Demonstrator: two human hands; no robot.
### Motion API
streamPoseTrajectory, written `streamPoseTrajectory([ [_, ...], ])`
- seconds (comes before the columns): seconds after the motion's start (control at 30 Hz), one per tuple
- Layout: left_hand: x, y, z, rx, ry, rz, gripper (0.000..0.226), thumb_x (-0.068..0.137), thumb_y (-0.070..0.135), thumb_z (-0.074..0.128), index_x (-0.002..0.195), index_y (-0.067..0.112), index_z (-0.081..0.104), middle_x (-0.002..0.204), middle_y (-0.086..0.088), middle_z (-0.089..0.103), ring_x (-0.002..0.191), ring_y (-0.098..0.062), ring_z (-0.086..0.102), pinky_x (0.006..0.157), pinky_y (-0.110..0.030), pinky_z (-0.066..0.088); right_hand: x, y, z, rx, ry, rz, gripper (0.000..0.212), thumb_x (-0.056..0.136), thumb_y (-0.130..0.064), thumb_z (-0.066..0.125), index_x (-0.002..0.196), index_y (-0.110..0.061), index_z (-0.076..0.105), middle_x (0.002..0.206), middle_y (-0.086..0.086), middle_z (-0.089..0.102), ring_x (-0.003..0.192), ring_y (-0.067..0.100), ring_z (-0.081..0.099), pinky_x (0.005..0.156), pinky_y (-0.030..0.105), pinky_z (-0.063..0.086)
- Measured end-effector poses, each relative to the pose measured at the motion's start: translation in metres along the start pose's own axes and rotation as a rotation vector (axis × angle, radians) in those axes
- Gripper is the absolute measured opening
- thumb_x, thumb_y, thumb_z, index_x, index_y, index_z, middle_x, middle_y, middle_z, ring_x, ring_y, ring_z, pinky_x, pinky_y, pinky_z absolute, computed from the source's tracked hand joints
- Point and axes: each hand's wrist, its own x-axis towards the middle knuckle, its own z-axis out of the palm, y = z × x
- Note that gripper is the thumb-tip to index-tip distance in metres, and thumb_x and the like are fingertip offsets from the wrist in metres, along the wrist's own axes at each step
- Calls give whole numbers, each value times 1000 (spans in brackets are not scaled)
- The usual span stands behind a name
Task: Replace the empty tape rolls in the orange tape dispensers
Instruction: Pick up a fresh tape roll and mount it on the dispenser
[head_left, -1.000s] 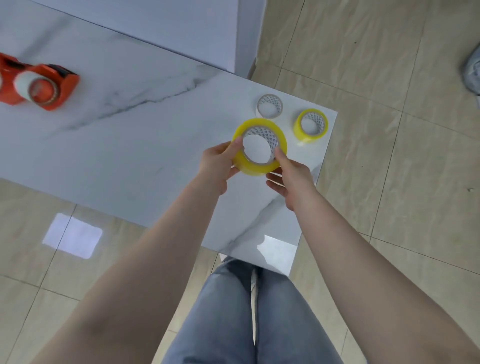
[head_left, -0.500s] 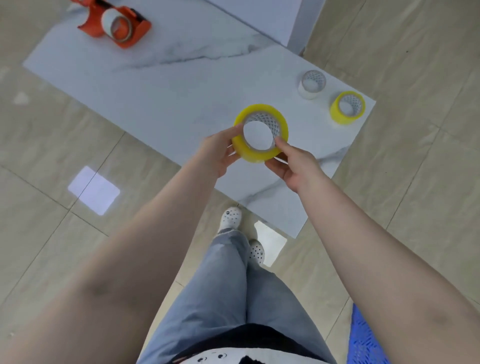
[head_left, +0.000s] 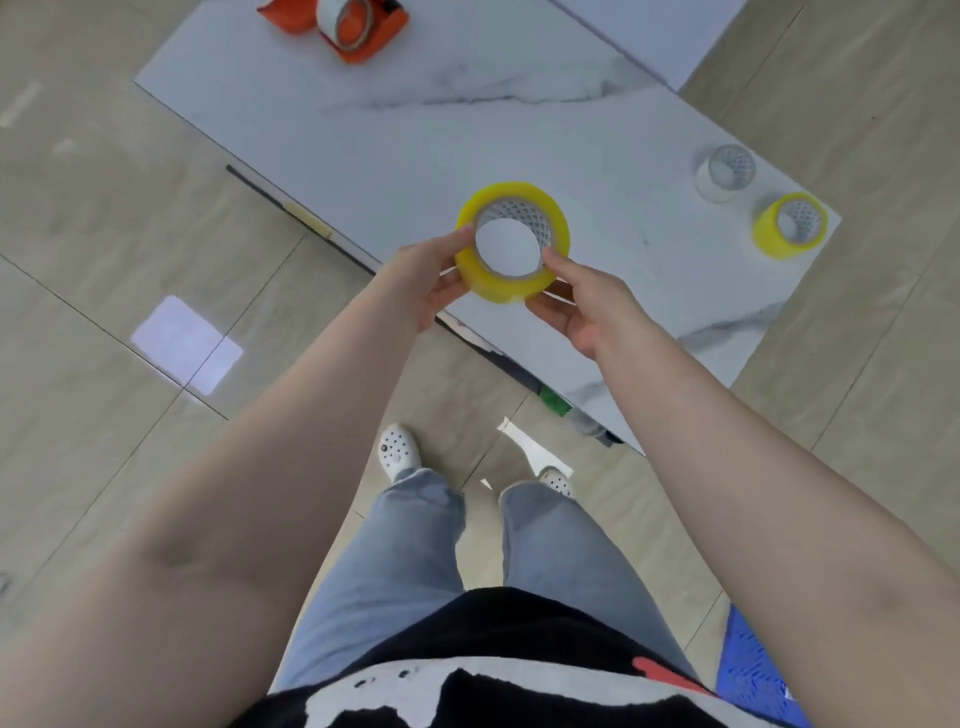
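Nearest the camera is the person's black and white top, then pale blue jeans running down to two white perforated clogs on the beige tiled floor. A corner of something blue and ribbed shows at the lower right, too cropped to identify.

Both bare forearms reach forward and meet over the near edge of the white marble-patterned counter. The left hand and the right hand hold a large yellow tape roll between them, lifted above the counter with its open core facing the camera. The left thumb lies on the roll's upper left rim and the left fingers curl under its outer face; the right index finger touches the inner rim at the right while the other right fingers curl beneath. So both hands are grasping the roll.

Further out, toward the counter's right corner, a smaller yellow tape roll stands on the surface, and just beyond it a pale, seemingly clear or nearly spent roll, apart from it.

At the far end of the counter lies an orange tape dispenser with a whitish roll mounted on it, partly cut off by the top edge.
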Motion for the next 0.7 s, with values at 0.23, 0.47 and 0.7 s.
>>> streamPoseTrajectory([
  [0.23, 18, 62, -88, -27, -36, 12, 29, 85, 23, 73, 109, 8, 66, 99, -3, 72, 84, -15, 71, 77, -27, 59, 7, 5, 106, -25, -35, -12, 23, 85, -21, 75, 99, -5, 67, 99, 10, 69, 87, 21, 69, 86, 36, 60],
  [0.47, 36, 120, -132, -57, -3, 19, 32, 86, 23, 73, 112, 6, 65, 106, -5, 71, 86, -15, 70, 76, -26, 59, 26, -12, 184, -39, -61, -4, 23, 85, -20, 75, 100, -5, 65, 96, 9, 68, 90, 21, 68, 83, 34, 60],
  [0.7, 67, 184, -154, -77, 62, 24, 30, 87, 23, 71, 111, 6, 64, 95, -4, 68, 77, -14, 68, 65, -23, 60, 62, -44, 253, -65, -71, 24, 21, 86, -19, 74, 99, -5, 65, 99, 10, 67, 89, 21, 67, 78, 31, 61],
])
